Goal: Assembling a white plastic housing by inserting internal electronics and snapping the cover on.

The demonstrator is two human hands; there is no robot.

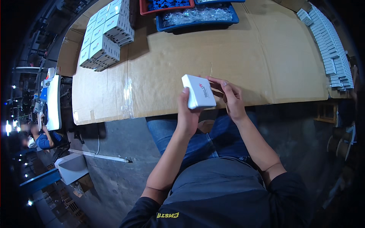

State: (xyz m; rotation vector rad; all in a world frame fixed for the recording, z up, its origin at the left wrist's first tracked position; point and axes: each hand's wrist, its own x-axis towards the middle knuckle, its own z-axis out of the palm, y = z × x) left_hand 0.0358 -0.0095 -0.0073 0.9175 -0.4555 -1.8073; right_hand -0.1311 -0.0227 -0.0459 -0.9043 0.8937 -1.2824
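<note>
The white box [200, 92] is in the left hand [188, 114], above the near edge of the bench [243, 64]. This hand is clamped on the box, with the thumb along its left side; the fingers underneath are mostly hidden. The right hand [232, 99] is at the right side of the box, with its fingers bent. Whether the fingertips touch the box, or hold some small thing, I cannot tell.

It seems that the left hand takes the box by its side and lower corner so that the upper face stays uncovered. The box is tilted, probably because this lets the person see this face and one side together.

The box is flat and nearly square, plain white, with a small red mark and some dark print on the face. It looks closed, with clean edges.

Beyond the box, to its left, stands a block of stacked white boxes [102, 34], in rows, perhaps for easy counting. Straight beyond the box is a blue tray [197, 26] with clear plastic pieces [197, 16]; next to it, a red tray [167, 11] keeps blue pieces [171, 4] apart. Far to the right of the box, smaller white cartons [327, 43] form a long row.
</note>
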